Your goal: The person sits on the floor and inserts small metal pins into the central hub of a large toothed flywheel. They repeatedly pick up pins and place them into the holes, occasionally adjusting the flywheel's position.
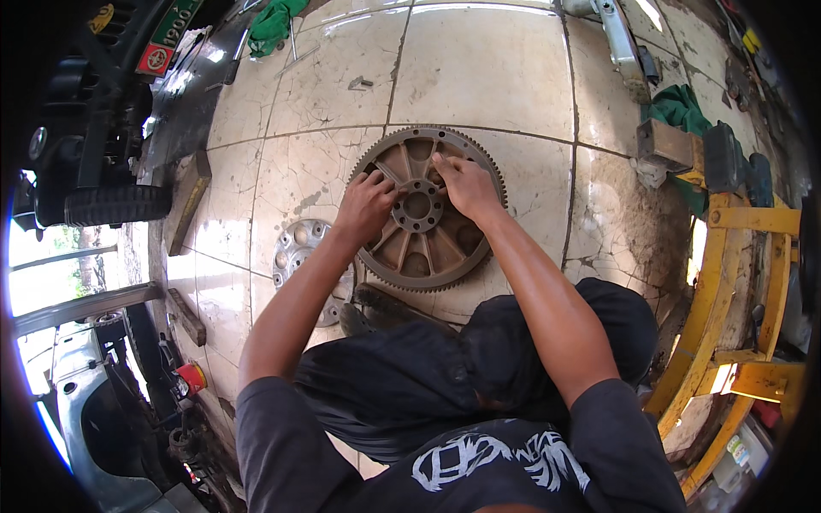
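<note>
- One left hand (368, 205), one right hand (469, 182) on flywheel (417, 220); fingers curled, grip unclear.
- Silver plate (291, 245), floor's (487, 68) left-edge side: could scrape if flywheel slides.

Flywheel (419, 248) on floor (487, 73), mid-view. Left grip (368, 203) on it, left of centre; right grip (466, 184) on it, right of centre. Plate (295, 248) on floor, left and nearer the person; left forearm (295, 299) partly covers it; contact with flywheel unclear. Beyond flywheel: small piece (361, 85); farther, upper left, cloth (270, 31). Left of plate: wooden block (187, 203), farther out; other block (186, 317), nearer. Past the farther block: tyre (118, 206). Right side: frame (697, 321).
</note>
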A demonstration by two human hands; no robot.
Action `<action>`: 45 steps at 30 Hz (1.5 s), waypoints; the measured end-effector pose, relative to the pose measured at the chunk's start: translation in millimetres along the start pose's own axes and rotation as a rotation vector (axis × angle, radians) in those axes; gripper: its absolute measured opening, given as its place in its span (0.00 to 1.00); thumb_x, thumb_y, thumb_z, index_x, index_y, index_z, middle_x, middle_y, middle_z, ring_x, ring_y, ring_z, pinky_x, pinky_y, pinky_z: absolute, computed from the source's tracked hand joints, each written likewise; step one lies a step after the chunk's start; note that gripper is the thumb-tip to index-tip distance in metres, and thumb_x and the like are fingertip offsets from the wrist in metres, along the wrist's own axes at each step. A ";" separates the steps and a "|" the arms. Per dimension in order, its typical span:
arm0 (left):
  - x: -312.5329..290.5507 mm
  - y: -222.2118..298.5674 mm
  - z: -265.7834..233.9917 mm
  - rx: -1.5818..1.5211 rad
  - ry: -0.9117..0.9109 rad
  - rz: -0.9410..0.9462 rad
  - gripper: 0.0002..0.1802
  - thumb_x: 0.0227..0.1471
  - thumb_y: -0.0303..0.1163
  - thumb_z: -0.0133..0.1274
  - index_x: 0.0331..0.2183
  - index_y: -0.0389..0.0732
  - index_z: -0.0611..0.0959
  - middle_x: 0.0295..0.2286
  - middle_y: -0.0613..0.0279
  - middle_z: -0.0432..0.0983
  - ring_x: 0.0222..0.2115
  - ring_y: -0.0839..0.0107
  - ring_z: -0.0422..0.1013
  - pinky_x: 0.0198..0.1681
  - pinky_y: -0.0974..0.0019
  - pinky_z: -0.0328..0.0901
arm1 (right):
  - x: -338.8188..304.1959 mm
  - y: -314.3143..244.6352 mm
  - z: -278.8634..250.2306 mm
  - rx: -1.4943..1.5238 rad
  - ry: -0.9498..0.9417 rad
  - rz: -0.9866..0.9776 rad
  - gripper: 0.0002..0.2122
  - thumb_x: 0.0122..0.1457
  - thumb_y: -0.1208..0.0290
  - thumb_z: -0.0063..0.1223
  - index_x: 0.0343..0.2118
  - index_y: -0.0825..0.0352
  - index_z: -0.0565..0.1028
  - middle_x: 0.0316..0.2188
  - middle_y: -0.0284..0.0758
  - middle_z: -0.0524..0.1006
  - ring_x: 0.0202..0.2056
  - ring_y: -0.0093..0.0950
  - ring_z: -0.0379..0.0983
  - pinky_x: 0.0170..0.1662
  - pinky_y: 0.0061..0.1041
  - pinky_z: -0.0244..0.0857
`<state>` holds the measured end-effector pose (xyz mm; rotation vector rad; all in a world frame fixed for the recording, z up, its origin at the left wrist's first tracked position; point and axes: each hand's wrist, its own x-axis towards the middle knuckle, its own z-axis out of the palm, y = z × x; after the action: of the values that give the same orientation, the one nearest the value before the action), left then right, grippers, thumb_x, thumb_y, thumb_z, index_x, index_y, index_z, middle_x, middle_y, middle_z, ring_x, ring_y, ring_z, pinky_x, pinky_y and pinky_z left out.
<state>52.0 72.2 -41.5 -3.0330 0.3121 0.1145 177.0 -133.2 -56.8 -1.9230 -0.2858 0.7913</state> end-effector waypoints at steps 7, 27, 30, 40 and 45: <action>4.7 -8.9 -10.7 0.183 0.074 0.167 0.17 0.46 0.31 0.61 0.42 0.52 0.90 0.36 0.70 0.78 0.45 0.67 0.72 0.49 0.62 0.67 | 14.7 14.2 -0.4 0.031 0.063 -0.028 0.32 0.68 0.37 0.42 0.46 0.65 0.83 0.33 0.43 0.85 0.46 0.44 0.82 0.53 0.43 0.70; 12.0 27.6 9.0 -0.360 0.190 -0.292 0.15 0.45 0.23 0.61 0.40 0.37 0.86 0.35 0.52 0.81 0.39 0.51 0.78 0.44 0.55 0.74 | 13.2 12.0 -10.4 -0.080 0.067 -0.025 0.29 0.69 0.40 0.44 0.48 0.63 0.83 0.44 0.50 0.83 0.51 0.50 0.78 0.56 0.46 0.70; 5.7 -0.8 5.9 -0.206 0.235 0.223 0.29 0.42 0.24 0.61 0.50 0.40 0.83 0.38 0.58 0.78 0.42 0.56 0.75 0.44 0.58 0.74 | 11.3 9.1 -10.4 -0.096 0.085 -0.038 0.27 0.69 0.42 0.45 0.47 0.63 0.84 0.44 0.49 0.83 0.50 0.49 0.79 0.55 0.45 0.71; 7.4 10.3 -8.3 -0.317 0.115 -0.015 0.13 0.57 0.36 0.62 0.43 0.41 0.90 0.37 0.56 0.80 0.40 0.57 0.77 0.43 0.57 0.73 | 10.2 8.8 -9.5 -0.100 0.141 -0.077 0.25 0.69 0.44 0.47 0.45 0.63 0.84 0.44 0.49 0.83 0.50 0.49 0.79 0.54 0.44 0.72; 16.7 46.2 -6.8 -0.661 0.158 -0.753 0.12 0.57 0.38 0.65 0.35 0.38 0.92 0.32 0.51 0.86 0.33 0.58 0.83 0.38 0.60 0.74 | 14.0 9.0 -8.1 -0.071 0.135 -0.037 0.27 0.69 0.42 0.45 0.47 0.63 0.83 0.44 0.50 0.83 0.50 0.49 0.79 0.55 0.45 0.71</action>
<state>59.2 23.2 -40.0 -3.5288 -1.0598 -0.1006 191.6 -136.0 -67.9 -2.0214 -0.2688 0.6318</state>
